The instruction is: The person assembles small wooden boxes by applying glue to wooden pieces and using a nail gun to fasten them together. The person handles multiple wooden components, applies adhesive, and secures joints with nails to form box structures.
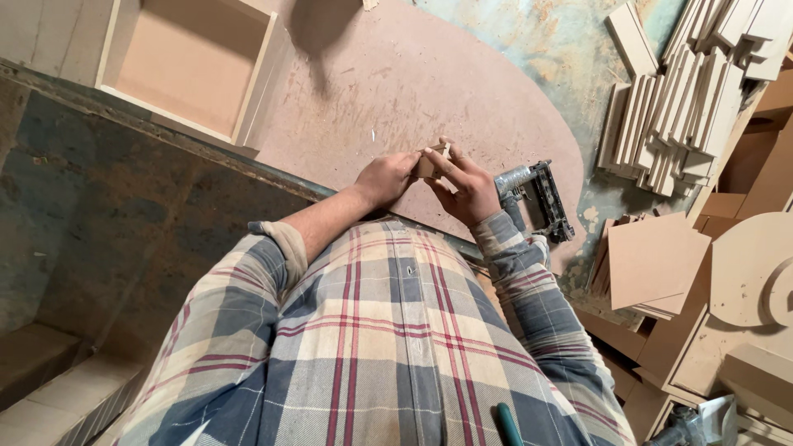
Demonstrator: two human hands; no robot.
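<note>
My left hand [385,177] and my right hand [469,188] meet in front of my plaid shirt, above the near edge of a large rounded fibreboard sheet [396,83]. Together they grip a small light wooden piece [431,160] between the fingertips. The fingers hide most of the piece. A grey and black nail gun [537,196] lies on the sheet just right of my right hand.
An open shallow wooden box [188,62] stands at the back left. Stacks of cut wooden strips [677,107] lie at the right, with square and round boards [661,260] below them. Dark floor lies to the left.
</note>
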